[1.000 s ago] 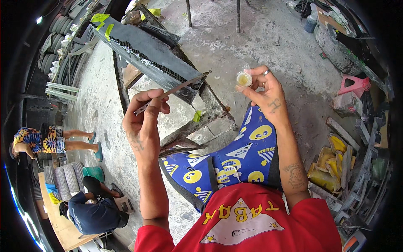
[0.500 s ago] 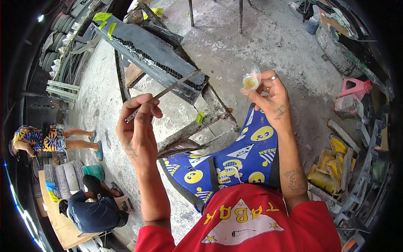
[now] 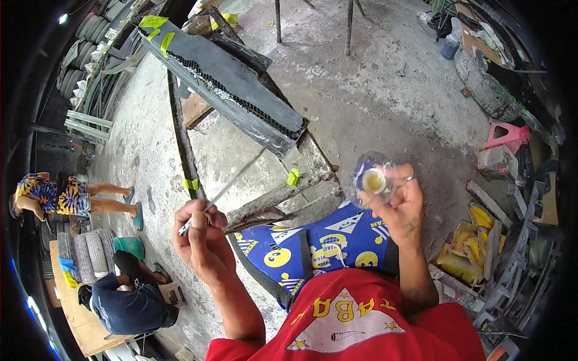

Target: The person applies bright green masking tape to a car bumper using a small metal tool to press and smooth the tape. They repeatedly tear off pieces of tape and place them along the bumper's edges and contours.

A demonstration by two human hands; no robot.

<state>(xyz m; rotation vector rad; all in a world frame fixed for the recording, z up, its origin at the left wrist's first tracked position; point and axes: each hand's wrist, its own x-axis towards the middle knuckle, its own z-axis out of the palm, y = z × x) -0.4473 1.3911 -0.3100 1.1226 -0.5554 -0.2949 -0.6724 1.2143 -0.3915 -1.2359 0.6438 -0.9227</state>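
My left hand (image 3: 203,243) is closed, pinching one end of a thin metal strip (image 3: 236,178), narrow like a hacksaw blade. The strip slants up and right, and its far tip appears near the lower edge of a long grey panel (image 3: 241,99); I cannot tell whether they touch. A dark ragged band with white flecks runs along the panel. My right hand (image 3: 400,207) grips a small clear plastic cup (image 3: 367,165), tilted so that pale yellowish liquid shows inside. The panel rests on a worn metal stand (image 3: 265,204), with yellow-green tape pieces (image 3: 152,23) at its far end.
On the left, one person (image 3: 60,195) stands and another (image 3: 132,304) sits beside tyres (image 3: 90,256) and a wooden board (image 3: 72,307). To the right are yellow bags (image 3: 463,253), metal scraps (image 3: 500,271), a pink stand (image 3: 507,136) and a large tyre (image 3: 481,78).
My right hand has lowered the cup toward me and tilted it. My left hand has come down a little, and the strip's tip has moved down off the panel's face. The view has shifted slightly.
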